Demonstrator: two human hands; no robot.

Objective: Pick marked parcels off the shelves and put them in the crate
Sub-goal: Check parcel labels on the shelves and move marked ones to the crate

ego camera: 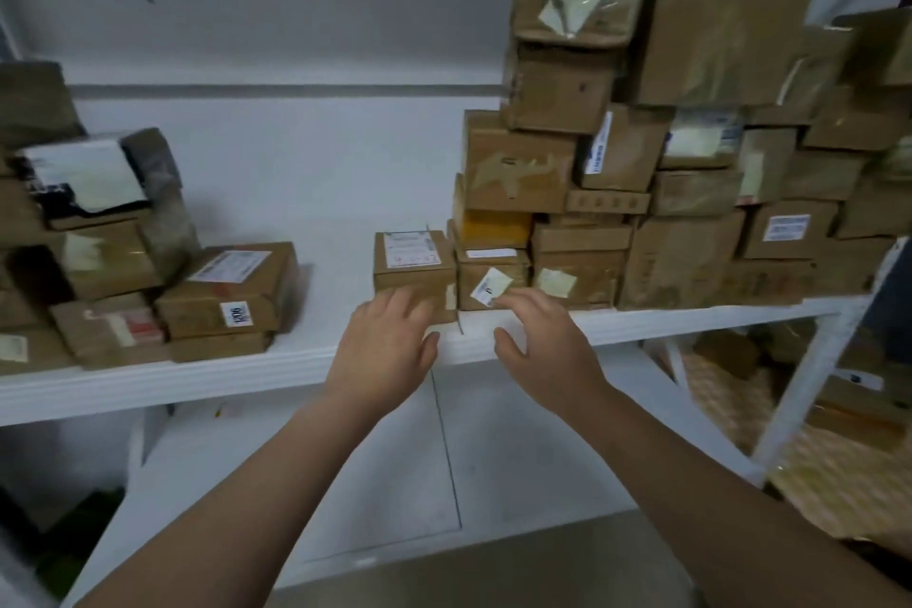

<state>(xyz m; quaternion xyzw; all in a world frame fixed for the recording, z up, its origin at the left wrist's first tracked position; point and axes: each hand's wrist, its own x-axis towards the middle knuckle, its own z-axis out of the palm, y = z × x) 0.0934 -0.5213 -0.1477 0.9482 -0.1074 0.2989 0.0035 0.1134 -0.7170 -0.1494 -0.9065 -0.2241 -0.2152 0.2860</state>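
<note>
Small parcel is found at the front edge of the shelf, left of the tall stack, straight ahead of the left hand, the nearer one. Both hands are held spread, nothing gripped; right hand is offset rightward.

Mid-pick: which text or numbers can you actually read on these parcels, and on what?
"1206", sideways: white sticker on the front of the flat box at left.
Too blurred: label on the small box at the left hand.
Too blurred: all other labels in the right stack.
</note>
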